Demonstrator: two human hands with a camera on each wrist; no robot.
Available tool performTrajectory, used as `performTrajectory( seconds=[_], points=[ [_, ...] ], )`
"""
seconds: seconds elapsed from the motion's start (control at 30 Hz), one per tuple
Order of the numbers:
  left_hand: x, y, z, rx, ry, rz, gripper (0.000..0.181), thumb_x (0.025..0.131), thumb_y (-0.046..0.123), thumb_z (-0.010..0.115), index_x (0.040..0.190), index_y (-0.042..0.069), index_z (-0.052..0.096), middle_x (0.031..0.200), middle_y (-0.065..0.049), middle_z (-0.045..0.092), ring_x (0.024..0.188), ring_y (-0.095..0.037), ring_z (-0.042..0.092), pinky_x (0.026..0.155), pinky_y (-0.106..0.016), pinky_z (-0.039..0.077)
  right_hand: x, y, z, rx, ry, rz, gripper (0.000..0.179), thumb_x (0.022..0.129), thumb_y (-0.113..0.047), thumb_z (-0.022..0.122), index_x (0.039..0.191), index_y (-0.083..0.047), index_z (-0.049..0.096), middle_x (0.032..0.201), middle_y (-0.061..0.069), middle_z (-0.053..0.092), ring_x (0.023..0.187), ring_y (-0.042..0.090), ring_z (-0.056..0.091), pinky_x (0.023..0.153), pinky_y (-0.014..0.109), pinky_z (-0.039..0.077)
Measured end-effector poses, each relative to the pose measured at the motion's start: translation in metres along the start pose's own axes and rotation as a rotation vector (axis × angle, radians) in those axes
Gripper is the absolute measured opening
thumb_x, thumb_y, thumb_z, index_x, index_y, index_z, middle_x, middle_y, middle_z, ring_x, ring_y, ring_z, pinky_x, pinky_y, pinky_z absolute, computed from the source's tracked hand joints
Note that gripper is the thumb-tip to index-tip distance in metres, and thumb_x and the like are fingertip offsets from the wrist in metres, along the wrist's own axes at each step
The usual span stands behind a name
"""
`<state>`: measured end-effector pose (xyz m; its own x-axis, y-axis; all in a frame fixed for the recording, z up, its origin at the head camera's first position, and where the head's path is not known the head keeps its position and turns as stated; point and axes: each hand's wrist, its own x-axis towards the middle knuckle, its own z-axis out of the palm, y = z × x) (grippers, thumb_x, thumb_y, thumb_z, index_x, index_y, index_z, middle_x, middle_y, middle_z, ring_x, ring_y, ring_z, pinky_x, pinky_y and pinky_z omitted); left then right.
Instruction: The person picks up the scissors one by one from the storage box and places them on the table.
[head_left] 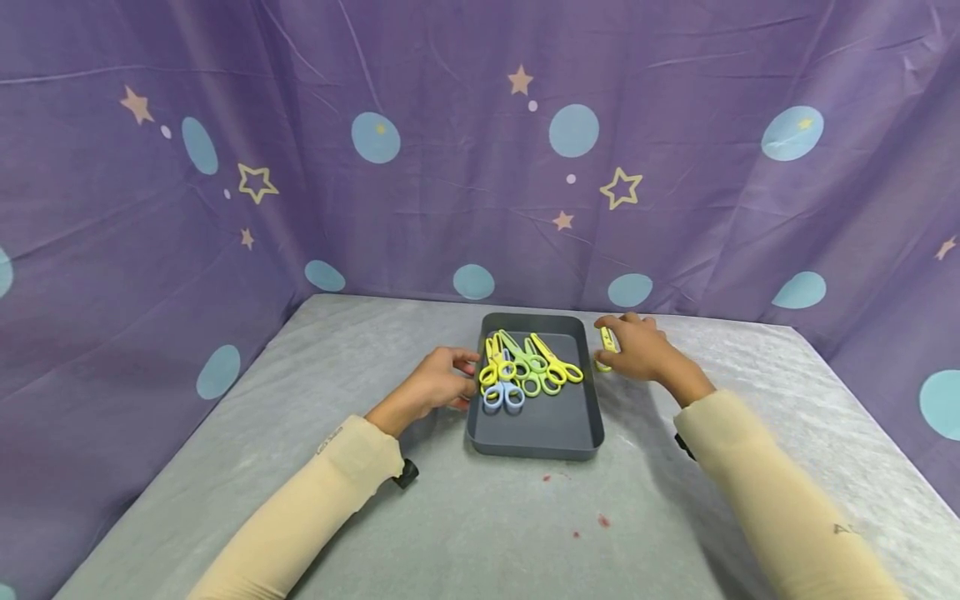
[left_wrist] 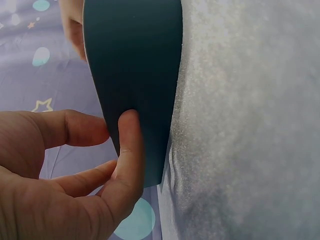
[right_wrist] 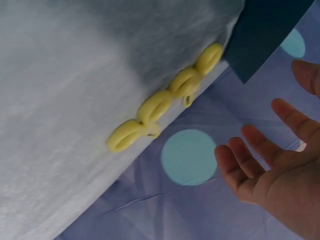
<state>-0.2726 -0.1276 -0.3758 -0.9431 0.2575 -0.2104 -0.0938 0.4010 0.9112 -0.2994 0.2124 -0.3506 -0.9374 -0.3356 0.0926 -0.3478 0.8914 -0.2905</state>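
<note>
Here, two yellow scissors (right_wrist: 146, 121) lie beside one tray (head_left: 536, 432).

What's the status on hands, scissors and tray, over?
Left hand at tray. Right hand open over yellow scissors beside tray. Nothing visibly blocking.

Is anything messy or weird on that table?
Yes! Small red marks spot the grey table in front of the tray; I can't tell what made them. Also, yellow scissors are outside the tray, by the right hand, while the other scissors lie inside.
</note>
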Motion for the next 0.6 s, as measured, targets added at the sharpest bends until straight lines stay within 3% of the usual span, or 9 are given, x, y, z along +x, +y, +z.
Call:
performTrajectory(
  seconds=[0.4, 0.6],
  points=[
    [0.001, 0.0, -0.001, -0.009, -0.005, 0.0, 0.067, 0.085, -0.011, 0.061, 0.15, 0.001, 0.049, 0.125, -0.018, 0.053, 0.077, -0.023, 0.065, 0.071, -0.042, 0.064, 0.008, -0.035, 0.006, -0.048, 0.003, -0.085, 0.055, 0.098, -0.032, 0.068, 0.146, -0.009, 0.055, 0.139, 0.026, 0.051, 0.12, 0.052, 0.045, 0.094, 0.068, 0.042],
    [0.0, 0.0, -0.001, -0.01, -0.005, 0.004, 0.066, 0.085, -0.012, 0.062, 0.15, 0.0, 0.049, 0.126, -0.019, 0.053, 0.079, -0.024, 0.066, 0.07, -0.041, 0.064, 0.012, -0.049, 0.012, -0.072, 0.017, -0.147, 0.051, 0.098, -0.03, 0.067, 0.144, -0.011, 0.057, 0.136, 0.025, 0.054, 0.116, 0.048, 0.048, 0.09, 0.063, 0.044]
  ],
)
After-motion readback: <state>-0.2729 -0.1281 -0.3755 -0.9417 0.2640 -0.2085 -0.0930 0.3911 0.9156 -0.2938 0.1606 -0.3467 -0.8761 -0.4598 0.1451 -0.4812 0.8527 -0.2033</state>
